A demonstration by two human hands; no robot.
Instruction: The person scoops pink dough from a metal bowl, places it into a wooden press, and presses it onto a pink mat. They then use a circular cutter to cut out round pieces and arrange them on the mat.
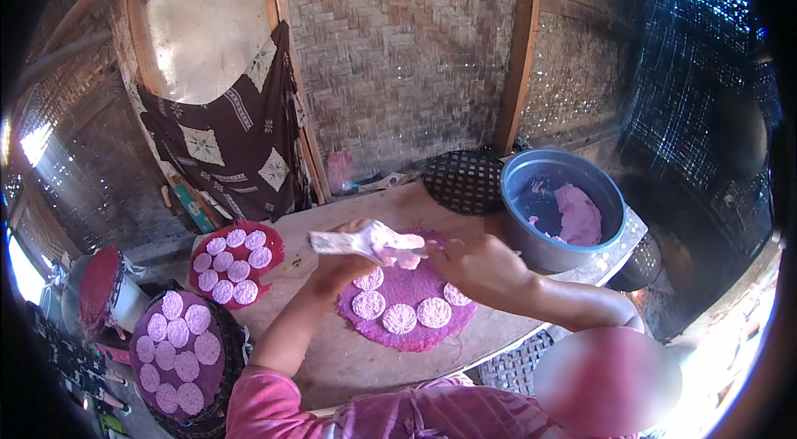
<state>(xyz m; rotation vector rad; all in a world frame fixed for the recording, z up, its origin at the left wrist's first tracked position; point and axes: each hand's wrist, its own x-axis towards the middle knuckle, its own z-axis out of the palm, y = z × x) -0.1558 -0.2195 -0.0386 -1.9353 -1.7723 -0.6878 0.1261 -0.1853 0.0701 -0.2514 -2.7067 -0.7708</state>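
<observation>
My left hand (352,258) grips a pale wooden tool (339,244) with a flat handle, raised over the table. Pink dough (405,257) clings to its right end. My right hand (485,267) is curled at that same end, around what looks like a narrow flat utensil, mostly hidden by the fingers. Beneath both hands a round purple-pink cloth (405,339) lies on the table. Several lacy pink dough discs (399,319) form an arc along its near side. The cloth's far part is partly covered by my hands and the tool.
Pink dough remains inside a blue-rimmed tub (563,258) at right, beside a dark woven tray (464,180). More discs lie on a red cloth (271,239) and on a basket-borne purple cloth (212,370) at left. Glowing embers (638,296) show beyond the table's (299,308) right end.
</observation>
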